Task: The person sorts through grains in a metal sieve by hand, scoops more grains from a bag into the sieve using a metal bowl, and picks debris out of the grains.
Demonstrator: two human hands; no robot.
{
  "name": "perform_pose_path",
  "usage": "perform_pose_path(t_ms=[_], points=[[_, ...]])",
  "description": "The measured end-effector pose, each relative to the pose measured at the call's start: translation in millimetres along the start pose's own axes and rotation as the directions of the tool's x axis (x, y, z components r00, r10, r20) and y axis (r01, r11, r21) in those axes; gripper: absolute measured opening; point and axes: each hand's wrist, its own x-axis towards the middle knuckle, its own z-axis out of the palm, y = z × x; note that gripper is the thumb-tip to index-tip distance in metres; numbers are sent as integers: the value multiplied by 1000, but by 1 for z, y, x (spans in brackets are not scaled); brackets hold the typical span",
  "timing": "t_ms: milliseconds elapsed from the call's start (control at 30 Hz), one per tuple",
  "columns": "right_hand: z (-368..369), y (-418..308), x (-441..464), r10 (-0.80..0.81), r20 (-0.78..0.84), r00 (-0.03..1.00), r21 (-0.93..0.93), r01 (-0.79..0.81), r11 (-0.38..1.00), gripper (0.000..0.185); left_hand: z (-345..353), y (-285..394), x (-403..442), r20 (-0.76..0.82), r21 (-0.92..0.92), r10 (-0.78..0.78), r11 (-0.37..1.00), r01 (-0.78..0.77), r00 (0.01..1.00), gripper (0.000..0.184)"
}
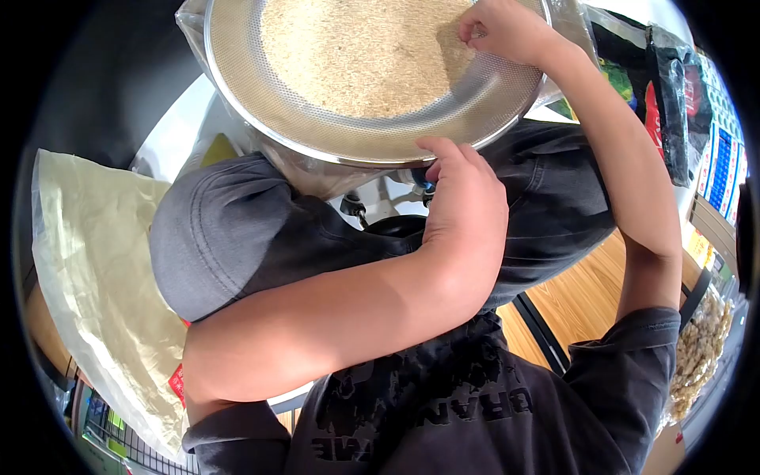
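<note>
One crinkled, translucent yellowish bag (103,293) drapes the far left; next, a round metal-mesh sieve (237,67) cradles fine tan grains (364,55). The left hand's (469,186) half-curled fingers meet its near rim, grip unclear. A dark shirt (475,427) shows "BRAN". The right hand (507,33) bunches its fingertips over the grains, any hold hidden. Glossy packets (671,111) follow, print too small.

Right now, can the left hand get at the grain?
Probably yes: the left hand is at the near rim of the sieve, whose open top leaves the grain uncovered.
</note>
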Motion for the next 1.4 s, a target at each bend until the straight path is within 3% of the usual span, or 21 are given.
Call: perform_pose_path(t_ms=[300,367,400,467,633,733,900,967,1000,1033,1200,1400], points=[[10,10,1,-21,-29,999,-2,21,1000,18,-4,-1,-4,0,-14,-39,999,39,999,34],[25,28,7,-178,-194,965,3,183,983,15,-6,-4,-6,24,5,-6,1000,6,1000,36],[21,24,7,-189,-198,962,-8,191,982,15,-7,-5,-7,18,4,-20,1000,20,1000,36],[11,16,1,-139,-225,964,114,168,979,15,-9,-7,-7,59,-30,20,999,-19,998,37],[-10,10,-6,-133,-226,965,145,169,975,13,-8,-6,-6,54,-41,-3,999,5,999,39],[-15,17,-10,-46,-236,971,366,132,921,13,-6,-6,-5,43,-41,-14,999,16,999,41],[-35,33,-32,53,-381,923,445,133,886,14,-10,-9,-7,66,-50,29,998,-26,997,41],[-37,44,-42,247,-451,858,617,100,780,16,-6,-4,-6,53,-51,-5,999,7,999,41],[-39,47,-47,235,-461,856,610,113,784,16,-2,0,-4,14,-26,-33,999,33,999,40],[-40,51,-53,321,-452,832,648,60,759,14,-1,0,-4,-26,-2,-58,998,57,998,39],[-34,74,-63,527,-400,750,766,-42,641,10,-5,-2,-5,49,-1,-4,1000,4,999,40],[-32,80,-65,603,-375,704,782,-108,613,18,-2,0,-8,6,10,-27,1000,27,1000,36]])
